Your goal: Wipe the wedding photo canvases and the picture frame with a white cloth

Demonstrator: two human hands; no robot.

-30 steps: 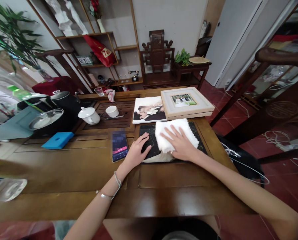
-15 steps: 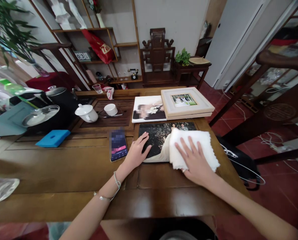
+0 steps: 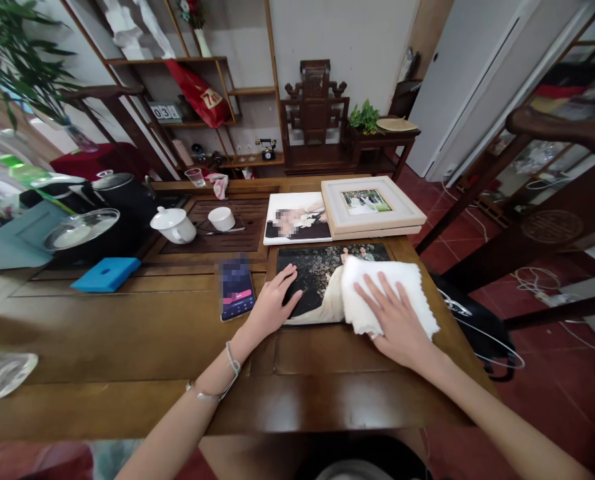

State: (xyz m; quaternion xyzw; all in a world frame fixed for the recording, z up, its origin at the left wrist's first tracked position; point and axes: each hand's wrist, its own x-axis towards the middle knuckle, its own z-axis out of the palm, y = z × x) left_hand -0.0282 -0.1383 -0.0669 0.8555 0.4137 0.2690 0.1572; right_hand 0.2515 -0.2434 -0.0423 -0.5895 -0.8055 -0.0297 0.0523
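My left hand (image 3: 275, 301) lies on the left edge of a dark photo album (image 3: 313, 280), its fingers stretched out and its thumb apart. The cover shows a couple and a long pale dress. Flat on a folded white cloth (image 3: 412, 283) rests my right hand (image 3: 394, 320), fingers spread, pressing it from above. That cloth covers the right part of the album and hangs past its lower right edge. Just left of my left hand a phone (image 3: 237, 293) with a lit screen lies on the table.
Behind the album are a white photo book (image 3: 297, 233) and a framed photo box (image 3: 410, 213). A lidded white bowl (image 3: 173, 225) and small white cup (image 3: 221, 218) stand on the tea tray (image 3: 197, 247). Further left lies a blue block (image 3: 106, 275). A wooden table (image 3: 142, 333) carries them.
My right hand has slid slightly to the right over the album. The cloth's left edge has shifted a little with it, baring more of the dress. My left hand stays in place.
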